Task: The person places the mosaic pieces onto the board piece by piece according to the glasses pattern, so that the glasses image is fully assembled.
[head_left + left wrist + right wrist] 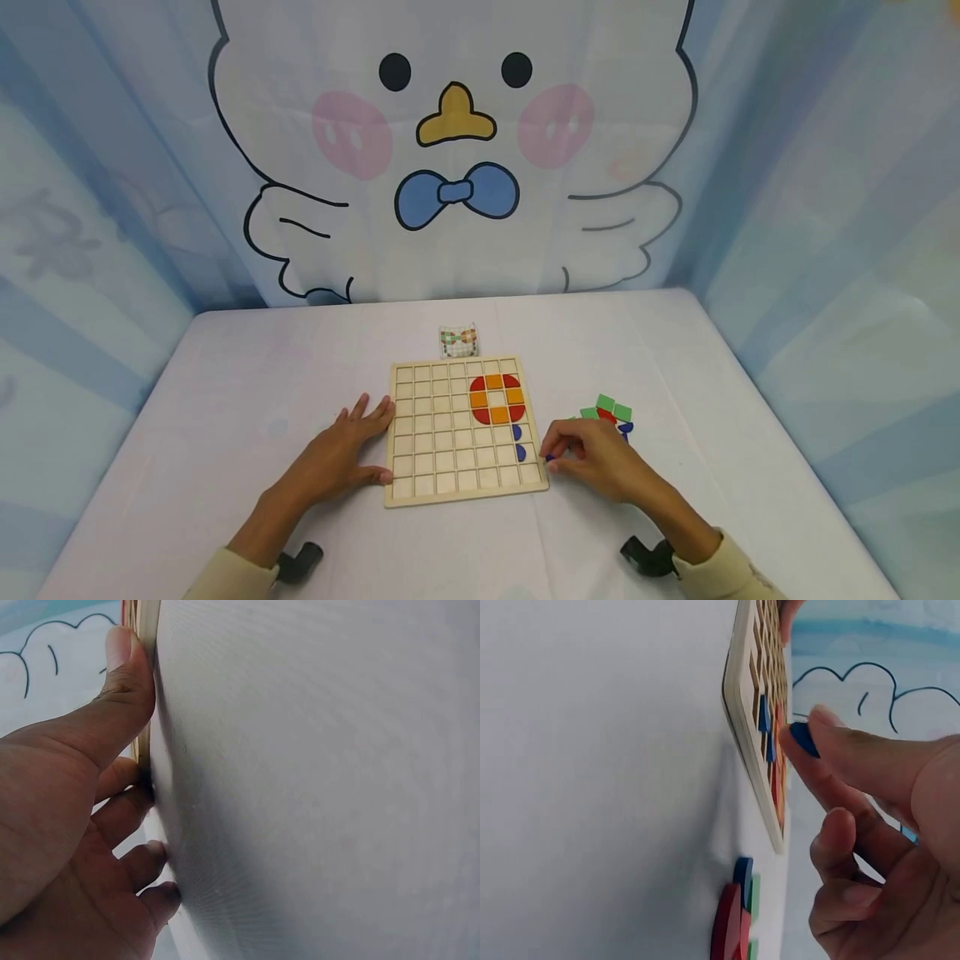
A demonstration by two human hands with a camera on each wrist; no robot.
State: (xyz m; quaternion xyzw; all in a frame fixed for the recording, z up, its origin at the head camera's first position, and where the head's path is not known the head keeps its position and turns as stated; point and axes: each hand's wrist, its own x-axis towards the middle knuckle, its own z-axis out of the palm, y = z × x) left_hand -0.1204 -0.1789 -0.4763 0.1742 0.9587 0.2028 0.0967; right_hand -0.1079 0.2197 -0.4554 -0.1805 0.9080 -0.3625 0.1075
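Observation:
A square wooden grid board [435, 437] lies on the table. In its upper right cells, red quarter-round pieces [477, 384] and orange squares [493, 382] form a ring. Below the ring, two blue half-round pieces [521, 452] sit in the right part of the board. My left hand [341, 454] touches the board's left edge with fingers spread and thumb against the side. Between thumb and index finger, my right hand [600, 457] pinches another blue half-round piece [804, 740] just off the board's right edge.
Right of the board lies a loose pile with green squares [606, 402], red pieces [606, 415] and blue pieces [626, 427], partly hidden by my right hand. A small pattern card [459, 341] sits behind the board. Curtains [825, 208] surround the white table [300, 358].

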